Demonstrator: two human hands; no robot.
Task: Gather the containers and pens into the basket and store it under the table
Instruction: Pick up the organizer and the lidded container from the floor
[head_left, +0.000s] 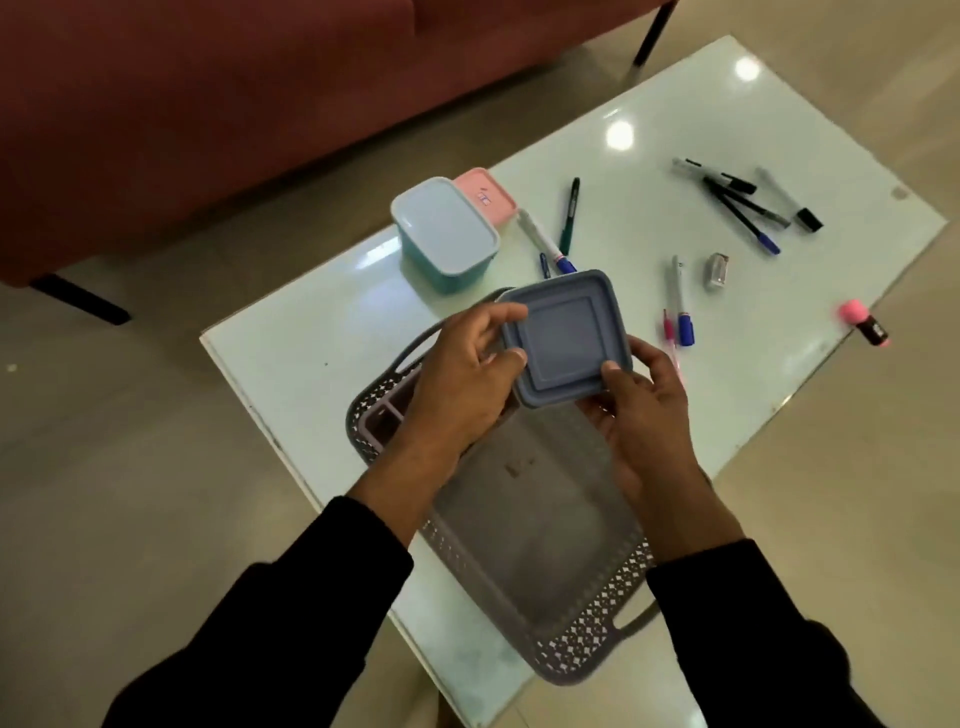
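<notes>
Head view. Both hands hold a square blue-grey plastic container with a fitted lid (565, 338) above the far end of a grey perforated plastic basket with loop handles (582, 631). The left hand (462, 379) has its grip curled on the container's left edge, thumb on the lid, fingers underneath. The right hand (631, 410) has its grip closed on the near right corner, thumb tip on the lid rim, fingers beneath. Both forearms wear black sleeves (291, 623).

The basket rests on a pale glass-topped rectangular worktop (291, 364), its near end projecting past the worktop edge. A divided compartment shows at its left side; the main compartment floor is visible.

Beyond the basket stands a teal plastic container with a pale blue lid (444, 234), touching a pink-lidded container (485, 197) behind it.

Pens lie loose on the worktop: a white marker with a blue cap (545, 241) beside a dark green pen (570, 215); a second white marker with a blue cap (681, 301) to the right of the held container; a cluster of black and blue pens (743, 205) farther right. A small silver object (718, 270) lies near the middle, its kind unclear. A pink-and-black item (865, 325) lies at the right edge.

A dark red sofa (208, 104) stands behind the worktop on a beige tiled floor (104, 467).
</notes>
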